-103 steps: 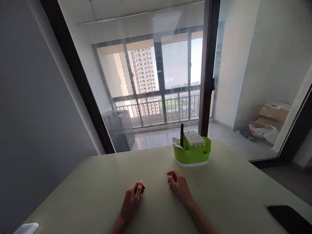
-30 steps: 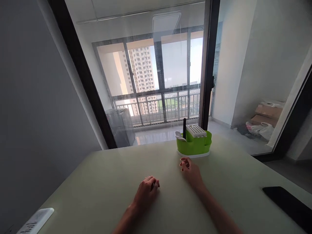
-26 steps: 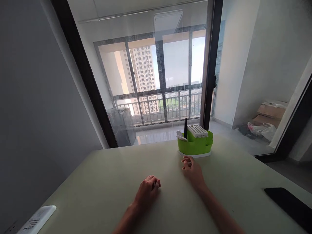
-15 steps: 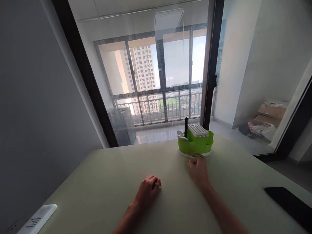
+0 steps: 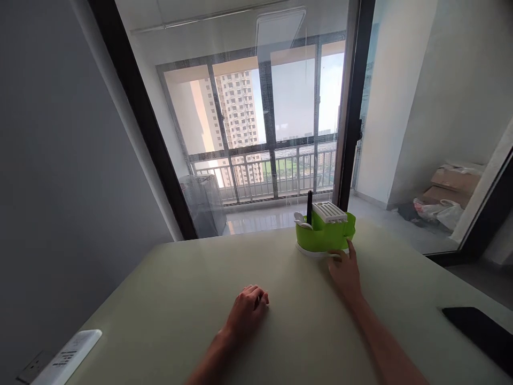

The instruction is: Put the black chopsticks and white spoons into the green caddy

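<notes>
A green cutlery holder (image 5: 327, 238) with a white base stands near the far edge of the table. White spoons (image 5: 301, 221) and black chopsticks (image 5: 310, 207) rise from its left compartment, and a white slotted block (image 5: 330, 212) sits higher on its right. My right hand (image 5: 345, 270) is at the holder's near right side, fingers apart, index finger reaching up to its wall; whether it touches cannot be told. Nothing shows in that hand. My left hand (image 5: 248, 306) rests on the table with loosely bent fingers, thumb a little apart, holding nothing visible.
The pale table (image 5: 172, 299) ends at a framed glass door behind the holder. A black flat object (image 5: 481, 334) lies at the right edge. A white power strip (image 5: 74, 355) lies at the lower left, near a wall socket (image 5: 35, 367). Boxes and bags (image 5: 449, 200) lie beyond the glass.
My right hand has moved right along the holder's front, and its index finger now stretches up by the right end. My left hand stays resting on the table. The view has shifted slightly.
</notes>
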The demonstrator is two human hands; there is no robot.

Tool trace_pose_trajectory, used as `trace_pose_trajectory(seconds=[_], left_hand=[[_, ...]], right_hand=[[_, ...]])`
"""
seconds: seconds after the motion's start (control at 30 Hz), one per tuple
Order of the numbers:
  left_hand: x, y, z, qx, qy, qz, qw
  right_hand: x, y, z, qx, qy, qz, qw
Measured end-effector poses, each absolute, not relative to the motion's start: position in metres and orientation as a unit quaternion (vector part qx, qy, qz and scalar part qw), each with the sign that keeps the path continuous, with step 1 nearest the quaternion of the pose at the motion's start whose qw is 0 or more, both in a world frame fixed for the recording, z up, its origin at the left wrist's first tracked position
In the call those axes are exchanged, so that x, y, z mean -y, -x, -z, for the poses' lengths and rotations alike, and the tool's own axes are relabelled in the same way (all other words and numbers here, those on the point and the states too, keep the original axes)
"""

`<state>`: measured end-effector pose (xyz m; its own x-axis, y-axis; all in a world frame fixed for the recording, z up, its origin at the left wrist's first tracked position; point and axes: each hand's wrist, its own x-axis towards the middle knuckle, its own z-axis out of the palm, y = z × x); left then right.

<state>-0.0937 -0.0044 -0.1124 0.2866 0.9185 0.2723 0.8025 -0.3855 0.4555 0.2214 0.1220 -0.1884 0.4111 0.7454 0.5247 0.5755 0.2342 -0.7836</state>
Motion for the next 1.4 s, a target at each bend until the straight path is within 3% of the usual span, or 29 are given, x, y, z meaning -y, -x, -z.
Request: trace_pose_trajectory(seconds=[1.4], left_hand=[[0.003,0.093,0.113,-0.535,-0.799,-0.25,0.114]], right_hand=[[-0.112,-0.215,0.169,0.571,0.575,-0.042,0.585]])
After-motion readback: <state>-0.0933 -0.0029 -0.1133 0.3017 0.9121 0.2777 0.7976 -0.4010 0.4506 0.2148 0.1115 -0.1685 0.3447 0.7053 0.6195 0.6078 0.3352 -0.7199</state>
